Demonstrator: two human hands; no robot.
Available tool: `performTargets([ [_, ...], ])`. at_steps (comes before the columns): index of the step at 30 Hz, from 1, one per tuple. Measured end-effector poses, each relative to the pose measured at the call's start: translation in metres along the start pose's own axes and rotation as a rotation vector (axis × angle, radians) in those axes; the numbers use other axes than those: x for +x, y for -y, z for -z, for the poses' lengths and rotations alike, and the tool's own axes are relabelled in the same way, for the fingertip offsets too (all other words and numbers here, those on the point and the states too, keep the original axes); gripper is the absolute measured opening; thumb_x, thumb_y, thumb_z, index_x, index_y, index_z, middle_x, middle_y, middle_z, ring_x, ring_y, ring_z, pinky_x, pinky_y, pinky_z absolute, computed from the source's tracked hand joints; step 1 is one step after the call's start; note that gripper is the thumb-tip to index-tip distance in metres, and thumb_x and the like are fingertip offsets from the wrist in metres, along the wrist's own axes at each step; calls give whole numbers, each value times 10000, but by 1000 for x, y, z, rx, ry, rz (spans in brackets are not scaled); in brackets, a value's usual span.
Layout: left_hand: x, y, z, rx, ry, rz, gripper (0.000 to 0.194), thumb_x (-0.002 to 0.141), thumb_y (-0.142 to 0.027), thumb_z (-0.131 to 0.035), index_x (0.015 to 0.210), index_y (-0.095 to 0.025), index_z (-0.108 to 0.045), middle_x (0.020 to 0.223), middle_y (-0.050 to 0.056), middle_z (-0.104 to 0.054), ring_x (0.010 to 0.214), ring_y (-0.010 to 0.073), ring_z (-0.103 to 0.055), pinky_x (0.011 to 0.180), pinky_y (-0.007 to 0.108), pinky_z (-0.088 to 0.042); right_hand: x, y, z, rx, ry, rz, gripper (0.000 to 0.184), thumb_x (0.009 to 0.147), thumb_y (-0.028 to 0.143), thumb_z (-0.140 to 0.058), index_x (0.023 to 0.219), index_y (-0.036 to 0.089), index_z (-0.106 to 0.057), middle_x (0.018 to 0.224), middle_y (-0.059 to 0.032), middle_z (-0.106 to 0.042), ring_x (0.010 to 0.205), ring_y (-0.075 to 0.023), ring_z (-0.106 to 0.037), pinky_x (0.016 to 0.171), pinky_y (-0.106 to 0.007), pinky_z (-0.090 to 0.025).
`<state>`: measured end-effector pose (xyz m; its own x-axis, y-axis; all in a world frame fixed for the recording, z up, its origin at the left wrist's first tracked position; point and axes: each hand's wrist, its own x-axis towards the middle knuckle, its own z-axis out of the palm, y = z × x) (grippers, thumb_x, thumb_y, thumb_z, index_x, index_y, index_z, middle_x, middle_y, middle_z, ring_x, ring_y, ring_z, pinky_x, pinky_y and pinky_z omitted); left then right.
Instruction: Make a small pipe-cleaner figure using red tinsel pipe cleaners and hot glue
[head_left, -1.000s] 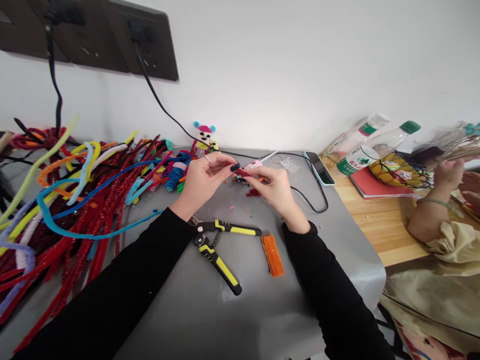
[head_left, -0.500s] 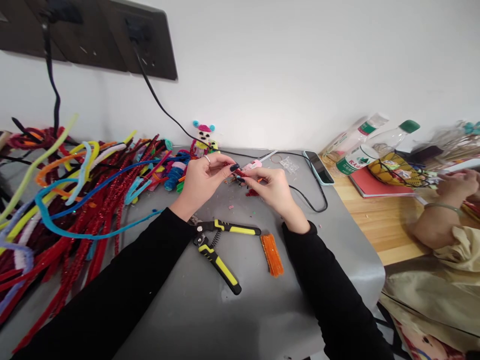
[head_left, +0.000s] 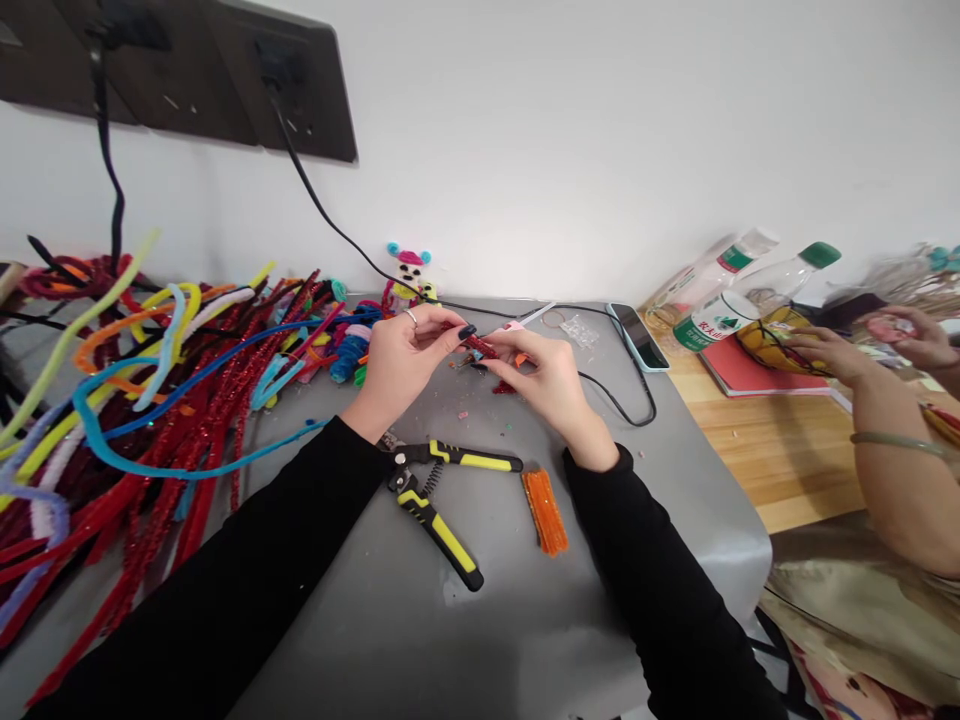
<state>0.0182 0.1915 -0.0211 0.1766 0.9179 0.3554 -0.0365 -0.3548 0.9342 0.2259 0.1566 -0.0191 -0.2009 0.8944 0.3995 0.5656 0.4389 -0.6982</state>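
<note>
Between my two hands is a short piece of red glittery pipe cleaner (head_left: 481, 346), held above the grey table. My left hand (head_left: 409, 365) pinches its left end with thumb and forefinger. At its right end, my right hand (head_left: 546, 385) grips it with bent fingers, which partly hide it. Wire-cutting pliers (head_left: 431, 500) with black and yellow handles lie spread below my hands. To their right rests a bundle of cut orange pipe cleaners (head_left: 545, 511). A small pipe-cleaner figure (head_left: 409, 275) with blue ears stands by the wall.
Many coloured pipe cleaners (head_left: 180, 400) heap up on the left. A black cable (head_left: 330, 222) crosses behind my hands, near a phone (head_left: 636, 337). On the wooden table (head_left: 731, 465) at right are bottles (head_left: 716, 320), a red notebook (head_left: 757, 375) and another person's hands (head_left: 847, 355).
My right hand's fingers have shifted slightly, and more of the red piece shows between my hands. The other person's hands have moved apart, one toward the yellow net bag.
</note>
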Motion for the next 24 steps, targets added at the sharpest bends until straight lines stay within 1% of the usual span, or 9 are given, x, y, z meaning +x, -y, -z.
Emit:
performTargets([
  [3,0,2,-1,-24,-30,23,496,789,-650,-843,898,-174,-758,840,88,-798,748,233,-774,747,334,-665,-1,1,0,-136,-18,100,239,1006,404,-696,1132,217,-773,868,-46,-761,734,-170,-659,774,-315,-568],
  [5,1,2,-1,-44,-48,34,514,770,-666,-851,887,-175,-757,832,86,-799,740,233,-775,737,334,-671,-1,3,1,-184,-33,154,214,1039,362,-646,1145,213,-756,866,-45,-749,730,-171,-656,812,-327,-564],
  [7,1,3,-1,-56,-61,47,534,750,-683,-859,875,-174,-756,823,86,-799,732,238,-777,716,334,-677,-1,4,1,-223,-45,218,210,1064,334,-600,1149,203,-742,910,-62,-762,765,-182,-674,847,-341,-564],
  [10,2,3,-2,-77,-78,77,576,722,-706,-870,871,-162,-751,815,87,-799,720,245,-785,709,339,-687,0,4,2,-284,-44,301,239,1089,322,-543,1152,189,-732,1010,-107,-782,882,-213,-706,877,-354,-567],
  [14,4,4,-2,-135,-99,112,599,682,-697,-904,879,-154,-748,830,86,-805,734,252,-799,727,347,-699,0,0,1,-338,-23,301,299,1109,338,-481,1198,208,-735,1054,-124,-780,970,-236,-711,916,-374,-575],
  [18,6,5,-1,-168,-104,140,601,655,-695,-920,875,-164,-744,834,82,-806,751,259,-805,751,361,-706,0,-3,0,-350,-38,286,335,1115,369,-457,1226,236,-743,1034,-116,-776,946,-237,-710,914,-383,-578],
  [24,6,7,-2,-209,-99,148,596,645,-692,-926,872,-172,-744,826,78,-805,759,258,-805,770,367,-706,0,-5,0,-368,-59,318,353,1122,343,-440,1229,206,-747,1005,-122,-776,908,-225,-705,904,-370,-574],
])
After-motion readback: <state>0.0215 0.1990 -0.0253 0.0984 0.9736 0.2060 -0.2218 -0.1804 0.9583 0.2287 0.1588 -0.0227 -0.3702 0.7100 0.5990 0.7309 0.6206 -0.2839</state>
